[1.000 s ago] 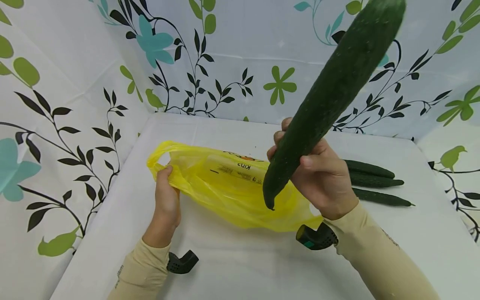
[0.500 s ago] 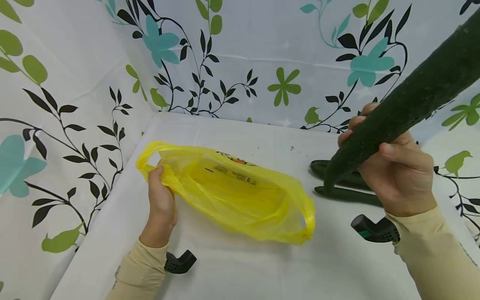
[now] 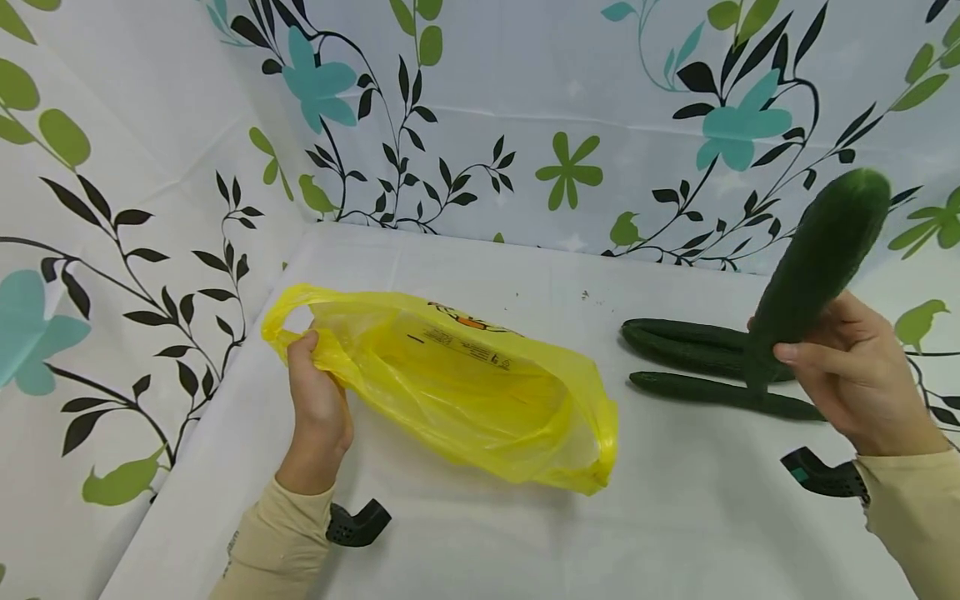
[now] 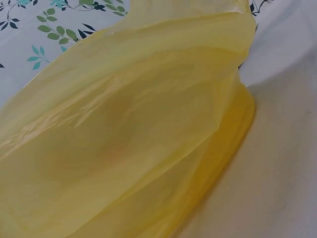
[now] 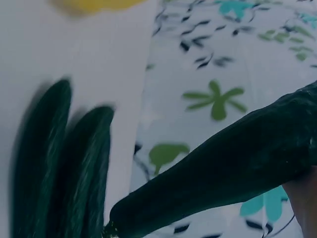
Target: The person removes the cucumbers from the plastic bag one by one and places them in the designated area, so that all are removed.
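My left hand [image 3: 321,408] grips one handle of a yellow plastic bag [image 3: 465,425], its mouth spread toward me. Print shows on the bag's far side, and its film fills most of the left wrist view. On the right, my right hand [image 3: 862,375] holds a large dark green cucumber [image 3: 821,242], tilted with its thick end up. That cucumber's narrow end overlaps other cucumbers on the table in the head view. Two of these, a pair [image 3: 675,343], lie side by side, and a slimmer cucumber [image 3: 720,395] lies nearer me.
A white cloth covers the table [image 3: 480,533]. Behind and beside it hang white sheets [image 3: 480,92] printed with leaves, flowers and birds. Small dark specks [image 3: 585,295] dot the table's far part. Black wrist devices [image 3: 360,523] stick out from both sleeves.
My right hand has carried the cucumber from over the bag to the right, lowering its thick end. The bag's right side has come into full view; my left hand has shifted slightly left.
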